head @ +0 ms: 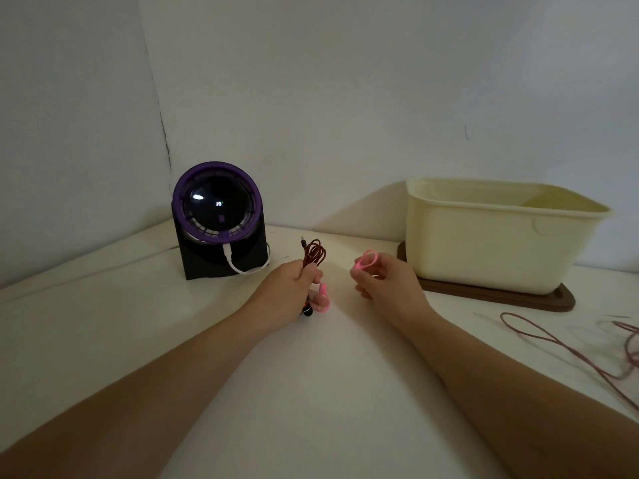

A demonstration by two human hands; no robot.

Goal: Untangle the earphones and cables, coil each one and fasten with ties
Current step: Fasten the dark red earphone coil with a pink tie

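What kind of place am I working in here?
Most likely a corner of a room at home: a white table against bare walls, a cream storage bin on a brown tray, and a plugged-in purple-ringed gadget.

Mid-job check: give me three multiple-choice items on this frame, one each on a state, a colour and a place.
1. The dark red braided cable in the left hand is:
A. stretched straight
B. gathered into a coil
C. cut in two

2. The looped tie pinched by the right hand is:
A. pink
B. green
C. black

3. The loose pinkish cable lies:
A. on the floor
B. over the left forearm
C. on the white table, right of the right arm

Answers:
1 B: its strands stand bunched in loops above the grip, with the jack plug sticking up.
2 A: the loop at the fingertips is plainly pink.
3 C: it trails uncoiled across the tabletop near the right edge.
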